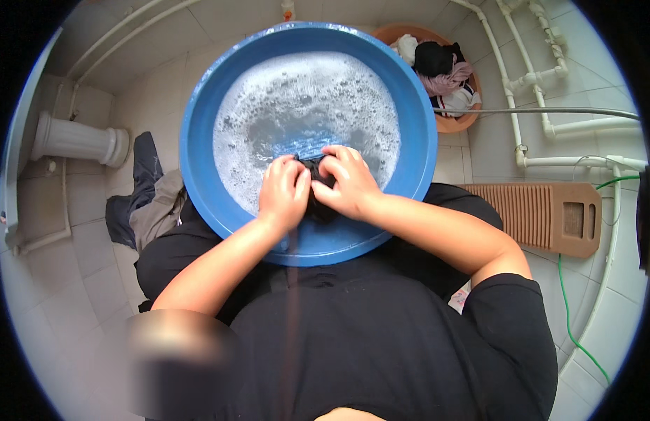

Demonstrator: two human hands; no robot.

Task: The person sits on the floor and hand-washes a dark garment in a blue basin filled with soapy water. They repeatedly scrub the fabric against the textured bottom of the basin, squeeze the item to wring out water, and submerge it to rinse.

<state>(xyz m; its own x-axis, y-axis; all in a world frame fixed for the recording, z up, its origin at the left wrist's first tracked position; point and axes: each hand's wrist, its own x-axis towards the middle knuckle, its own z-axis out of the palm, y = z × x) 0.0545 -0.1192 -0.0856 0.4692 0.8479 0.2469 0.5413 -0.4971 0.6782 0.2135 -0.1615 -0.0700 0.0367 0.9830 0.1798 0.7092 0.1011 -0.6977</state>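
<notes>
A bunched black cloth (320,205) is gripped between my two hands over the near side of a large blue basin (202,140). My left hand (284,188) holds its left part with curled fingers. From the right, my right hand (347,181) grips the same cloth, thumb toward my left hand. Foamy water (311,88) fills the basin, with a bluish patch without foam just beyond my fingers. The cloth's lower part hangs toward the basin's near wall; my fingers hide much of the rest.
An orange-brown tub (474,116) of clothes stands at the back right. A brown washboard (528,214) lies to the right, near white pipes (577,161) and a green hose (569,309). Dark and grey garments (146,189) lie on the floor left, by a white pedestal (79,140).
</notes>
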